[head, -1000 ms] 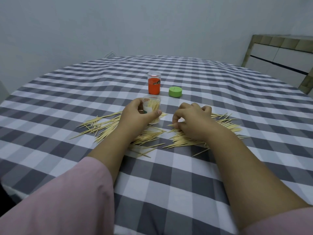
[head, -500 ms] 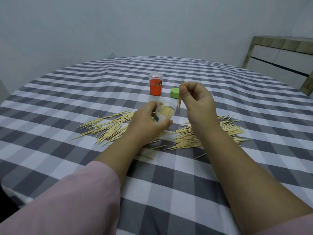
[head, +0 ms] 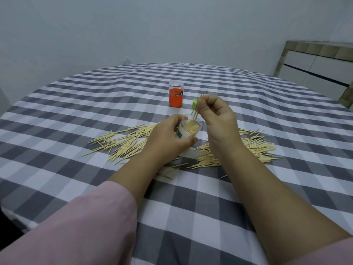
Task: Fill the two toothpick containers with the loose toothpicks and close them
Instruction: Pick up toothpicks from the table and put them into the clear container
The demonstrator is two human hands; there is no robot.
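right hand (head: 215, 119) pinches toothpicks (head: 196, 109) | left hand (head: 168, 138) grips container (head: 190, 129)

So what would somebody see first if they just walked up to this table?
Probably the heaps of loose toothpicks spread over the checked tablecloth. Then the hands in the middle: the left hand holds a clear cup while the right hand pinches a few sticks over it. Behind stands a bright orange jar.

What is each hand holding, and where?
The left hand grips the clear plastic toothpick container round its side. The right hand pinches a few wooden toothpicks near their upper ends.
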